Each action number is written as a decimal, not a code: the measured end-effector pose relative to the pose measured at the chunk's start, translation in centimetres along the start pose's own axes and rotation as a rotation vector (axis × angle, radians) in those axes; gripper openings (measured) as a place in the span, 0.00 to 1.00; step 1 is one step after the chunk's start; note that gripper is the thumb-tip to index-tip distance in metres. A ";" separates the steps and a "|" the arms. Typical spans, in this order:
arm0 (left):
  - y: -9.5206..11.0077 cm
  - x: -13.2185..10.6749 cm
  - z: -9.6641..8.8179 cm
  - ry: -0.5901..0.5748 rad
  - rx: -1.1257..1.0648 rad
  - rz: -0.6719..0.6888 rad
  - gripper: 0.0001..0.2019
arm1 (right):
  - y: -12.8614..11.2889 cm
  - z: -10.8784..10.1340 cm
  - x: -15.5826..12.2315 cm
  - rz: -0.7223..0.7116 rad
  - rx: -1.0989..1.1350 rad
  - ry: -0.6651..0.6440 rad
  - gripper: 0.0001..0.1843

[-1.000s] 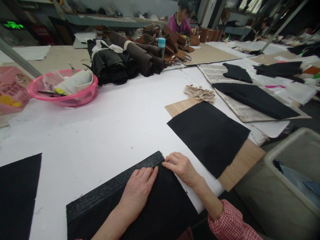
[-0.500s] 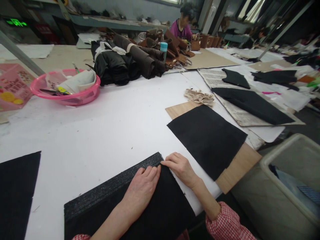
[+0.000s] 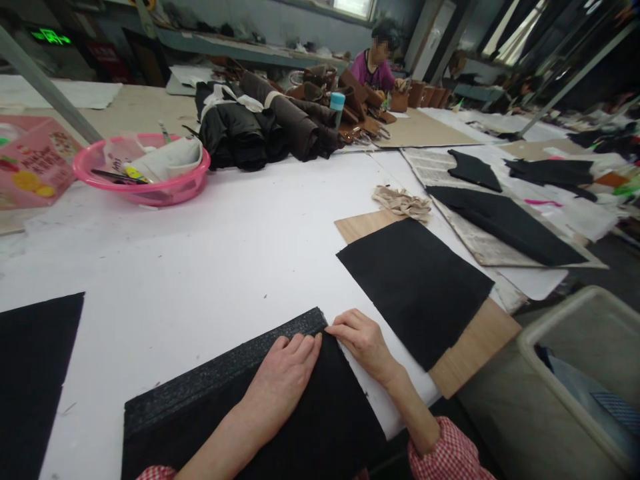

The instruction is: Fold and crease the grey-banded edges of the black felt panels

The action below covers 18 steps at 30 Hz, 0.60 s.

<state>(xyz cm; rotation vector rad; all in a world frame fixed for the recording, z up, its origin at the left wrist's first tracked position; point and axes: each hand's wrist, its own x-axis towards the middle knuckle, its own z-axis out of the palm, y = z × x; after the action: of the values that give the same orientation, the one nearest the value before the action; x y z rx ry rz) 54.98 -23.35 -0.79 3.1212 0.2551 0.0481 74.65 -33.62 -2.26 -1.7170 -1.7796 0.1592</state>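
A black fabric piece (image 3: 310, 427) lies on the white table (image 3: 210, 253) at the near edge, with a rougher grey-black strip (image 3: 215, 377) along its far side. My left hand (image 3: 283, 380) lies flat on the fabric, fingers stretched out and together, pressing near the strip. My right hand (image 3: 363, 340) rests at the fabric's right corner, fingers curled and pinching its edge. Both sleeves are red-and-white check.
Another black piece (image 3: 415, 287) lies on a thin wooden board (image 3: 480, 340) to the right. More black fabric (image 3: 35, 373) sits at left. A pink basin (image 3: 145, 180), dark leather rolls (image 3: 260, 127), beige gloves (image 3: 403, 200), a grey bin (image 3: 560, 387) and a person (image 3: 375, 63) at the far end.
My hands have barely moved on the fabric. The view has tilted up a little, so everything sits slightly lower in the picture.
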 end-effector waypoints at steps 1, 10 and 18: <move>0.0 0.0 -0.1 -0.002 -0.004 0.000 0.23 | 0.0 0.1 -0.1 -0.001 -0.015 -0.002 0.09; 0.0 0.2 0.1 -0.008 0.025 0.005 0.25 | -0.1 0.0 -0.2 -0.033 -0.097 -0.061 0.09; -0.1 0.4 0.2 -0.017 0.009 -0.008 0.25 | -0.1 -0.3 -0.3 -0.013 -0.031 -0.054 0.10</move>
<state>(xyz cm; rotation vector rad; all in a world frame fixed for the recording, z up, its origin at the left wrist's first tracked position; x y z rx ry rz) 55.41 -23.19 -1.01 3.1278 0.2683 0.0205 74.72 -33.97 -2.08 -1.7382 -1.8412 0.1750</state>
